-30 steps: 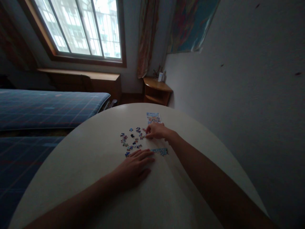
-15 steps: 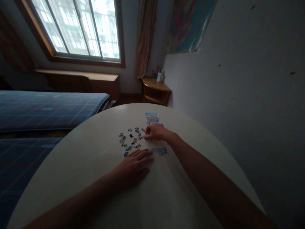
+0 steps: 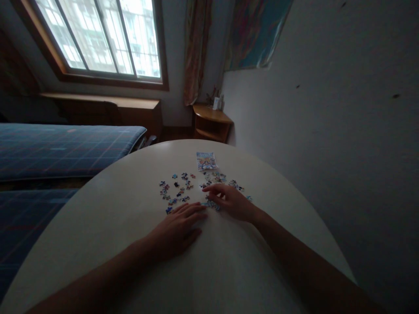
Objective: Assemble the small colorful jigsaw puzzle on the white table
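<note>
My left hand lies flat and open on the round white table, its fingertips just short of a few blue puzzle pieces. Loose puzzle pieces are scattered beyond it, and a second cluster lies further right. My right hand rests near the middle of the table. Its fingers are bent and pinched over a small blue puzzle piece at the joined strip, which the hand mostly hides. A small picture card lies at the far side of the table.
A bed with a blue plaid cover runs along the left, close to the table's edge. A wooden corner shelf stands behind the table under a curtain. A white wall closes the right side. A large window is at the back.
My right hand has drawn back from the loose pieces toward me and now sits at the joined strip. This uncovers the cluster of pieces on the right. My left hand has stayed put.
</note>
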`<action>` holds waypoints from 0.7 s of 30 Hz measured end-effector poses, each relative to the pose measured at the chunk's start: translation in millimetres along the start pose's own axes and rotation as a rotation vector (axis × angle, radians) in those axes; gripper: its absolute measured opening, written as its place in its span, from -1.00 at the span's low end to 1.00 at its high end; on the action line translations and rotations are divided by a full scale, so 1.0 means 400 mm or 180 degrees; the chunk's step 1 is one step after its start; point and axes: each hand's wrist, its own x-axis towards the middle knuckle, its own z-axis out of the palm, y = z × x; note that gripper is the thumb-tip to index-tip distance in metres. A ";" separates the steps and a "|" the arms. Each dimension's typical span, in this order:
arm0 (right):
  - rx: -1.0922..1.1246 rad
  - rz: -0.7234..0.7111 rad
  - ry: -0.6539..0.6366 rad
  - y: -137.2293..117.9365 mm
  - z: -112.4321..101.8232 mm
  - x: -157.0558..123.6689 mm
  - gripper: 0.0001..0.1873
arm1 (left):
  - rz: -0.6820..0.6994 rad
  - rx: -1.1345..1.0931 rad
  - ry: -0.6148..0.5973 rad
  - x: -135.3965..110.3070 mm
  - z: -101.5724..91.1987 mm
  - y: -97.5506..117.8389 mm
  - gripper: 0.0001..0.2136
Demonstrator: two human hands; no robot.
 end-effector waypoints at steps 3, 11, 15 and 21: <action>-0.0008 0.0148 0.0168 0.006 0.011 -0.058 -0.86 | 0.0010 0.0009 -0.0039 0.001 0.001 0.000 -0.62; -0.0482 -0.0185 0.0497 0.021 0.034 -0.087 -0.90 | 0.0075 0.0040 -0.0018 0.000 0.005 -0.004 -0.64; -0.0665 -0.0354 0.0610 0.038 0.028 -0.082 -0.93 | 0.0067 0.0023 0.0020 -0.001 0.008 -0.006 -0.63; -0.0730 -0.0185 0.0577 0.048 0.033 -0.072 -0.91 | 0.0028 -0.0006 -0.0036 0.001 0.003 0.000 -0.62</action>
